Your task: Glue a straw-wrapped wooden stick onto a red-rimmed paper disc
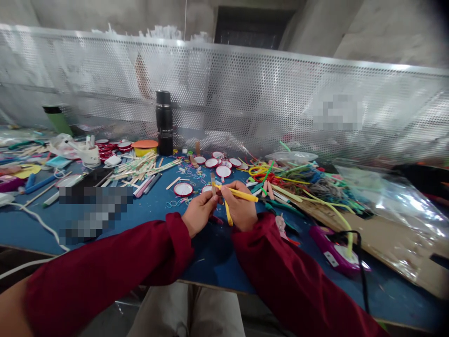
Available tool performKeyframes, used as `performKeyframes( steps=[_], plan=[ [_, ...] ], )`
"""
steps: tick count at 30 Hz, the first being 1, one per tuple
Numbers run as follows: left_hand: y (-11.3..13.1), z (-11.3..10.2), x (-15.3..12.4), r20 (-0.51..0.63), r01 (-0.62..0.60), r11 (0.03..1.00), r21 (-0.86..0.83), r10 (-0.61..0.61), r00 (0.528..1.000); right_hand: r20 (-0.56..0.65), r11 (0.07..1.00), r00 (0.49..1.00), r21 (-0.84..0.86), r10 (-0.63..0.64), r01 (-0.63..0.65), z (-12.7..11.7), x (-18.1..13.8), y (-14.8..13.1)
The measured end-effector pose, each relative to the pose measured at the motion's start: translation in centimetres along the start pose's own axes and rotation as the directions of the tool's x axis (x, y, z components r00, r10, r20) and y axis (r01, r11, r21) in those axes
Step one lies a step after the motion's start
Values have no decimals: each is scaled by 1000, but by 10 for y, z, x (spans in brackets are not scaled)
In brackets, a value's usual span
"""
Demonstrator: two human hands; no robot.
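Note:
My left hand (pixel 199 211) and my right hand (pixel 242 209) meet over the blue table (pixel 157 220), both in dark red sleeves. The left hand pinches a short wooden stick (pixel 213 181) that stands upright between its fingertips. The right hand is closed round a yellow strip (pixel 239 194) that runs right from the stick to about the thumb's far side, with a second yellow end hanging down at the palm. Small red-rimmed white discs (pixel 183 189) lie just beyond the hands.
A black flask (pixel 164 122) stands at the back by a perforated metal screen (pixel 266 98). Wooden sticks (pixel 143 166) are heaped left of centre. Coloured strips (pixel 301 182) pile up right. A purple glue gun (pixel 335 252) with a cable rests near right, beside clear plastic bags (pixel 396 206).

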State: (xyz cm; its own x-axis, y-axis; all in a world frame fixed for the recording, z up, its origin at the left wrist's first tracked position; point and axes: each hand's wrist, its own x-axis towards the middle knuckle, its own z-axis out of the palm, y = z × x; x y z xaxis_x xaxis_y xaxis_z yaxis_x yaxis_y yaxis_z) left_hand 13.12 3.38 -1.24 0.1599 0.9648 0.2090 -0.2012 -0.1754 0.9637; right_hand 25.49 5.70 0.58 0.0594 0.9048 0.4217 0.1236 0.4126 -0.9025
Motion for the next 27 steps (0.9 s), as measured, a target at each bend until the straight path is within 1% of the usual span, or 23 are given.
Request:
performKeyframes(
  steps=[4, 8, 12, 27],
  plan=[
    [1, -1, 0, 34, 32, 998, 55, -34, 999, -10, 999, 999, 12, 33, -33, 2, 1, -5],
    [1, -3, 1, 34, 57, 996, 72, -60, 998, -14, 999, 999, 3, 46, -46, 2, 1, -9],
    [1, -2, 3, 46, 51, 998, 47, -54, 997, -39, 999, 998, -8, 48, -48, 1, 1, -10],
    [7, 1, 0, 36, 33, 998, 53, -35, 999, -28, 999, 998, -13, 50, -50, 1, 0, -12]
  ],
)
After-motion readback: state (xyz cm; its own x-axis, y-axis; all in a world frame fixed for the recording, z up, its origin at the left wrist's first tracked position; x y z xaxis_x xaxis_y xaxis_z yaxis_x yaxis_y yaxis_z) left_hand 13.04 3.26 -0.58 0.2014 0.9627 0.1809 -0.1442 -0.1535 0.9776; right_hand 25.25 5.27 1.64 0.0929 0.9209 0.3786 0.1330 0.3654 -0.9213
